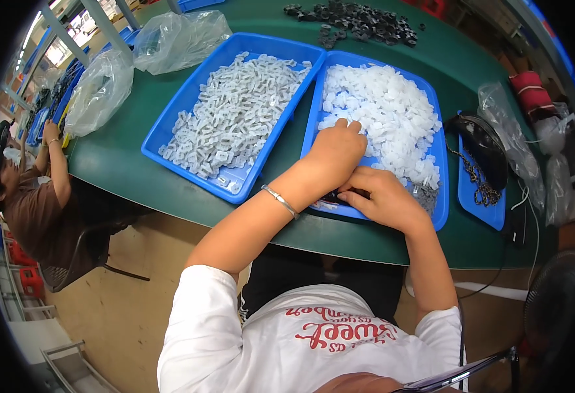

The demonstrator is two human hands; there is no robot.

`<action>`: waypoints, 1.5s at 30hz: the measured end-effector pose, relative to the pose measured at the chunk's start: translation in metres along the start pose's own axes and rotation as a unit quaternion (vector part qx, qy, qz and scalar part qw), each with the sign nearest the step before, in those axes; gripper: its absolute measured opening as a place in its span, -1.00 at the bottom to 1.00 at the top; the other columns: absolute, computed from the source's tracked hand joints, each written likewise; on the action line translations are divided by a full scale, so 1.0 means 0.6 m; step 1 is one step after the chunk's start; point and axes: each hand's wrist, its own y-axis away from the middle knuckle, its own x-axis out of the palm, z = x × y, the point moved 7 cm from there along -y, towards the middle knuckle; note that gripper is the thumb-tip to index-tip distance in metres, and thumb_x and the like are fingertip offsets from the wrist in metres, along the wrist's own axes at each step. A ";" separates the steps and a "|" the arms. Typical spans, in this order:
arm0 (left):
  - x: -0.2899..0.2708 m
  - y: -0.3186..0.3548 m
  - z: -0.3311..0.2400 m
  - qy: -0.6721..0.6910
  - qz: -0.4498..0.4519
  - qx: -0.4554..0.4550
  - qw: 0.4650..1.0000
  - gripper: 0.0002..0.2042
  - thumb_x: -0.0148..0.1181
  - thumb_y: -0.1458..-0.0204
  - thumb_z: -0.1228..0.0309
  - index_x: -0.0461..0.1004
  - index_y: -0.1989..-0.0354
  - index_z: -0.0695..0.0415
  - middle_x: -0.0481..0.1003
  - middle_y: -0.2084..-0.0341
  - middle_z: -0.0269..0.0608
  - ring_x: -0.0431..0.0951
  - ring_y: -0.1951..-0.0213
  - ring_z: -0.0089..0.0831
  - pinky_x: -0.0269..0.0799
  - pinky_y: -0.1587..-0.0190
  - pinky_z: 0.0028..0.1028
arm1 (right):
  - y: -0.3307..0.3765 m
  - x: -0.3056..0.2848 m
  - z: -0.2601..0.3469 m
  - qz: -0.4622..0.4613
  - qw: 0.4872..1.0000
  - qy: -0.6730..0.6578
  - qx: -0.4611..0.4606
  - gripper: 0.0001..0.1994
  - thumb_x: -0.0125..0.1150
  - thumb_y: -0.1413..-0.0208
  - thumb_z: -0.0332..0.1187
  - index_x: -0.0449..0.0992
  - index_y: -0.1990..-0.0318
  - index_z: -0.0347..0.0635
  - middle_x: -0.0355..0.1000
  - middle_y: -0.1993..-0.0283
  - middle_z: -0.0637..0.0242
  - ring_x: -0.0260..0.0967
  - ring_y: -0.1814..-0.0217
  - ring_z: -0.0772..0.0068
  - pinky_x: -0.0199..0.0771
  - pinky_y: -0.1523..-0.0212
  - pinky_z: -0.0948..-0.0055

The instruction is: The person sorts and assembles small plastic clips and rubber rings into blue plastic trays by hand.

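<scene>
My left hand (334, 152) reaches into the right blue tray (439, 216), its fingertips on a heap of small white plastic pieces (385, 111). A thin bracelet sits on that wrist. My right hand (382, 196) rests at the tray's near edge, fingers curled over a small dark part I can barely see. A few grey pieces (425, 196) lie beside it in the tray. The left blue tray (163, 134) holds many pale grey plastic clips (235, 114).
Dark small parts (356, 23) lie in a heap at the far side of the green table (136, 177). Clear plastic bags (100, 88) sit at the left. A smaller blue tray (480, 203) with a black bag and chain is at the right. Another person (32, 196) sits left.
</scene>
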 end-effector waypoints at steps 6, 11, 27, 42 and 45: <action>0.000 0.007 0.034 0.109 -0.048 -0.047 0.992 -0.90 0.23 0.12 0.58 0.47 0.39 0.22 0.46 0.29 0.00 0.51 0.21 -0.05 0.49 0.23 -0.21 | 0.000 -0.013 -0.006 0.002 0.994 -0.091 0.059 -0.90 0.34 -0.03 -0.49 0.58 0.29 -0.27 0.46 0.42 0.31 0.35 0.45 0.53 0.34 0.39 0.55; -0.006 0.017 0.054 0.191 -0.117 -0.081 0.971 -0.89 0.26 0.05 0.58 0.49 0.33 0.23 0.46 0.31 0.02 0.52 0.27 -0.04 0.46 0.23 -0.24 | 0.009 -0.025 -0.023 -0.038 0.981 -0.153 0.110 -0.90 0.35 -0.05 -0.48 0.56 0.31 -0.28 0.45 0.42 0.43 0.29 0.45 0.68 0.29 0.39 0.61; 0.013 0.011 0.038 0.596 0.023 -0.197 0.778 -0.84 0.26 -0.07 0.60 0.52 0.17 0.32 0.53 0.33 -0.33 0.52 0.24 -0.63 0.47 0.14 -0.61 | 0.030 -0.062 -0.073 -0.247 0.917 -0.260 0.177 -0.92 0.20 -0.23 -0.44 0.51 0.25 -0.27 0.41 0.41 0.52 0.25 0.39 0.79 0.26 0.35 0.71; 0.020 0.012 0.040 0.595 0.016 -0.213 0.775 -0.76 0.27 -0.03 0.62 0.53 0.10 0.31 0.55 0.27 -0.27 0.54 0.21 -0.59 0.50 0.09 -0.58 | 0.032 -0.071 -0.059 -0.289 0.937 -0.126 0.150 -0.94 0.21 -0.19 -0.47 0.51 0.28 -0.27 0.45 0.48 0.39 0.33 0.49 0.67 0.32 0.47 0.59; 0.014 0.012 0.035 0.544 -0.010 -0.179 0.820 -0.77 0.26 -0.03 0.63 0.55 0.11 0.27 0.56 0.28 -0.27 0.55 0.21 -0.59 0.51 0.10 -0.57 | 0.032 -0.071 -0.059 -0.288 0.946 -0.056 0.140 -0.94 0.23 -0.17 -0.45 0.51 0.29 -0.23 0.48 0.47 0.27 0.41 0.52 0.46 0.37 0.47 0.46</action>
